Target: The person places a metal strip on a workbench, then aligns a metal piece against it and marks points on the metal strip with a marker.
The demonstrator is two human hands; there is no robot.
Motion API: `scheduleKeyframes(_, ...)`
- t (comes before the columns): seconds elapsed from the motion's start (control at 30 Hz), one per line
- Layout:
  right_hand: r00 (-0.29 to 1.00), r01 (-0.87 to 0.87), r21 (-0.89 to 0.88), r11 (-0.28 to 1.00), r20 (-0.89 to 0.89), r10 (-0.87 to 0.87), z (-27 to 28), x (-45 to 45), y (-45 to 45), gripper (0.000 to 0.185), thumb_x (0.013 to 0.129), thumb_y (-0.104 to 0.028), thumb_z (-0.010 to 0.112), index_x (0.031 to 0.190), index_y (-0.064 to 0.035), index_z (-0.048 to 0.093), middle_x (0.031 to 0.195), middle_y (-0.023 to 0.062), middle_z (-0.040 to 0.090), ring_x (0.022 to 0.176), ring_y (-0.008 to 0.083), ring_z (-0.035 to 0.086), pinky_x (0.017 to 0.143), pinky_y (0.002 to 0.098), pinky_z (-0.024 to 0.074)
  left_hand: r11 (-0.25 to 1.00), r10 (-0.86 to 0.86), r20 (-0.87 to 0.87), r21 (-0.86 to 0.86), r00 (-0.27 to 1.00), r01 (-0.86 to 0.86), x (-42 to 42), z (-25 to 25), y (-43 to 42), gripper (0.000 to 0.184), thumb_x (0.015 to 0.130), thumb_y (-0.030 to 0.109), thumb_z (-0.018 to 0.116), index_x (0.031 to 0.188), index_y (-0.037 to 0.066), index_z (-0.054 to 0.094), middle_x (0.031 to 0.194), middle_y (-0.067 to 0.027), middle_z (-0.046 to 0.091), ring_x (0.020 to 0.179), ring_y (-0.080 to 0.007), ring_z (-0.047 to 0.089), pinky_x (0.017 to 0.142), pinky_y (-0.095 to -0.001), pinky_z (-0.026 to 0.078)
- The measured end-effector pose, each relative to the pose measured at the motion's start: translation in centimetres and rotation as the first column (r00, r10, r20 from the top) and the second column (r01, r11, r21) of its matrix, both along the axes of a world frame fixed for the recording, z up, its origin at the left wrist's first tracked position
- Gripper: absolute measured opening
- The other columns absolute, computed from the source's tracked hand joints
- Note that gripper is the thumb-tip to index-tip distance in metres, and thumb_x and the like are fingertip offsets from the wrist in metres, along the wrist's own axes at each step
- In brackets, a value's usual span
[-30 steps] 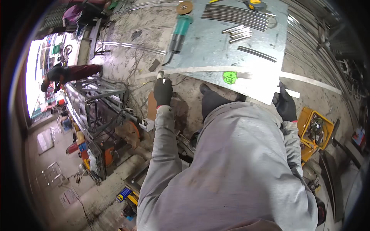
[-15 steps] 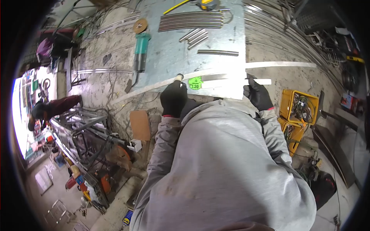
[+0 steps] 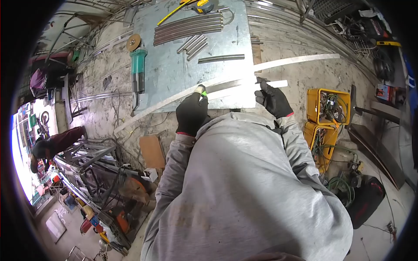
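A long flat metal strip (image 3: 296, 61) lies slantwise over the metal-topped table (image 3: 174, 65) and sticks out past both sides. Below it a shorter strip (image 3: 277, 84) pokes out beyond the table's right edge. My left hand (image 3: 192, 112), in a black glove, is closed with its fingertips at the strips. A bit of a green label (image 3: 204, 93) peeks out beside its thumb; the rest is covered. My right hand (image 3: 275, 99), also gloved, has its fingers bent together by the table's right edge, around a small dark thing I cannot make out. Glare washes out the strips between my hands.
Cut metal tubes (image 3: 189, 28) and a yellow tape measure (image 3: 203, 6) lie on the table, with a green grinder (image 3: 138, 63) along its left edge. Yellow crates (image 3: 311, 106) of cables stand at right. A metal rack (image 3: 93, 156) and another person (image 3: 56, 141) are at left.
The view has shifted, so the table appears further left. My left hand has slid right along the strips and now covers most of the green label. My right hand stays by the table's right edge.
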State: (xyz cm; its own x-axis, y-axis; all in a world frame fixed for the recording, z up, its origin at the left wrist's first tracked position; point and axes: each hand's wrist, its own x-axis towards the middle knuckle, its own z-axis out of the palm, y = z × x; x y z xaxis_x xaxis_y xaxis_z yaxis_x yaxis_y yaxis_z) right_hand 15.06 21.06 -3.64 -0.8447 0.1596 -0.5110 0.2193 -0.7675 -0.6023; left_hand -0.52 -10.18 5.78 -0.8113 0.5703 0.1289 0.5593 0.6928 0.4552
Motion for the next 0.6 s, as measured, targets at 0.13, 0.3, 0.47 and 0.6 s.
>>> scheduleKeyframes(0.13,0.999,-0.033,-0.005,0.999,-0.005,0.033,0.4,-0.1,0.0,0.055,0.114,-0.037,0.07,0.157,-0.0035,0.061,0.12,0.0026,0.073,0.101,0.0149,0.073,0.089,0.0346,0.0647,0.995,0.094,0.087,-0.026,0.992,-0.092,0.9,-0.7,-1.6,0.035,0.1,0.025,0.072,0.132,0.011,0.077,0.095,-0.0183,0.08,0.087,-0.0375,0.078,0.073,-0.0491,0.06)
scheduleKeyframes(0.3,0.999,0.026,0.023,0.999,0.03,-0.026,1.6,-0.2,-0.4,0.055,0.114,-0.042,0.068,0.154,-0.0049,0.062,0.109,0.0047,0.074,0.094,0.0155,0.074,0.088,0.034,0.0639,0.991,0.1,0.135,0.071,0.986,-0.11,1.3,-1.2,-2.3,0.031,0.098,0.02,0.072,0.125,0.007,0.079,0.1,-0.0215,0.08,0.092,-0.0403,0.078,0.081,-0.0491,0.061)
scheduleKeyframes(0.47,1.0,0.002,-0.05,0.999,-0.001,-0.002,1.5,-0.4,0.3,0.053,0.114,-0.04,0.07,0.153,-0.0063,0.063,0.104,0.0073,0.074,0.092,0.016,0.074,0.087,0.0344,0.0642,0.994,0.03,0.098,0.106,0.995,-0.041,2.2,-1.1,-2.5,0.029,0.096,0.021,0.076,0.122,0.009,0.082,0.1,-0.0193,0.08,0.092,-0.0375,0.079,0.078,-0.0475,0.062)
scheduleKeyframes(0.6,0.998,0.013,-0.029,1.0,0.059,-0.011,1.3,-0.4,0.3,0.043,0.112,-0.035,0.073,0.144,-0.0056,0.067,0.105,0.0049,0.074,0.092,0.0167,0.074,0.086,0.0339,0.064,0.993,0.024,0.127,0.113,0.992,-0.039,2.5,-0.4,-2.2,0.029,0.096,0.022,0.077,0.122,0.01,0.083,0.099,-0.0183,0.081,0.091,-0.037,0.078,0.077,-0.0475,0.062)
